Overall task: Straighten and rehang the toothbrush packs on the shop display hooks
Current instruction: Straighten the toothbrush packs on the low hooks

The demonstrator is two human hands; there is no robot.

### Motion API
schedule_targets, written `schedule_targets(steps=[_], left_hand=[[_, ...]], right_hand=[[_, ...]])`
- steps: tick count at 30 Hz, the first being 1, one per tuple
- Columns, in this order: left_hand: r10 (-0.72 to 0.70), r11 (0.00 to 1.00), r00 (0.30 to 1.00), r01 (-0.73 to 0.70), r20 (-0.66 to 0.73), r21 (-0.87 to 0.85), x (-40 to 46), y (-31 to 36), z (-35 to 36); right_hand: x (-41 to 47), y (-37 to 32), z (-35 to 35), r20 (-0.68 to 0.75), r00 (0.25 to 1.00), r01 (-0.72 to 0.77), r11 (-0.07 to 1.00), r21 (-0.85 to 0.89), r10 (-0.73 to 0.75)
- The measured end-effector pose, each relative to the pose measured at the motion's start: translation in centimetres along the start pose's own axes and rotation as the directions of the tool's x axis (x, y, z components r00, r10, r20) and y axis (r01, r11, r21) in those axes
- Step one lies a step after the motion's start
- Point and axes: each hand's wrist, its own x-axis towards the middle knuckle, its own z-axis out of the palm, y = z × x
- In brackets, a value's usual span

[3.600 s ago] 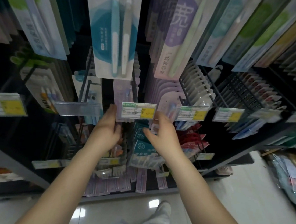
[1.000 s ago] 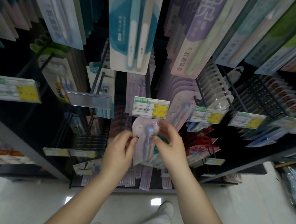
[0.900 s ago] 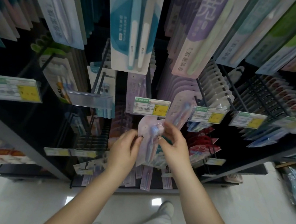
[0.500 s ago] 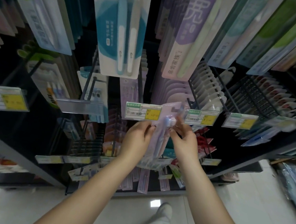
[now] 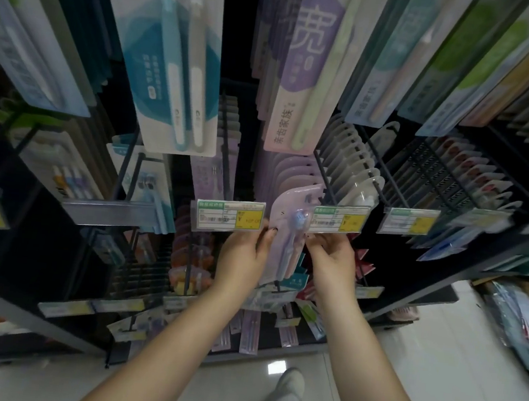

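Up toward 1 o'clock went the lilac toothbrush pack (image 5: 289, 232), pinched between left hand (image 5: 244, 257) and right hand (image 5: 332, 259); its hang hole should meet the hook (image 5: 322, 177) squarely.

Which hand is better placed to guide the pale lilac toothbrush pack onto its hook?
Probably right: the right hand pinches the pale lilac toothbrush pack on the side of the lilac row; the left hand steadies the other edge.

Both hands (image 5: 244, 257) (image 5: 332, 259) pinch lilac toothbrush pack (image 5: 290, 222), apparently off hook

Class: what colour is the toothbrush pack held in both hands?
Pale lilac-pink toothbrush pack, blue brush head; head view.
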Motion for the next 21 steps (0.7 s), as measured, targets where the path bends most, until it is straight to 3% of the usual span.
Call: schedule_targets(steps=[5,11,16,21], left_hand=[[-0.029,0.999,0.999,0.029,0.016,-0.044,0.3,0.3,0.0],[-0.03,0.999,0.993,0.025,0.11,0.045,0.8,1.0,0.4],[-0.215,0.975,0.96,0.199,0.179,0.102,2.1,0.5,1.0],[-0.248,0.967,0.956,0.235,0.153,0.102,3.0,0.6,1.0]], right_hand=[[0.1,0.0,-0.2,-0.011,1.0,-0.006,1.0,0.016,0.007],[0.3,0.3,-0.5,-0.046,0.999,0.006,0.999,0.036,-0.004],[0.8,0.7,-0.5,-0.049,0.999,-0.008,1.0,0.021,0.009],[1.0,1.2,-0.4,-0.047,0.997,-0.057,0.996,-0.064,0.054]])
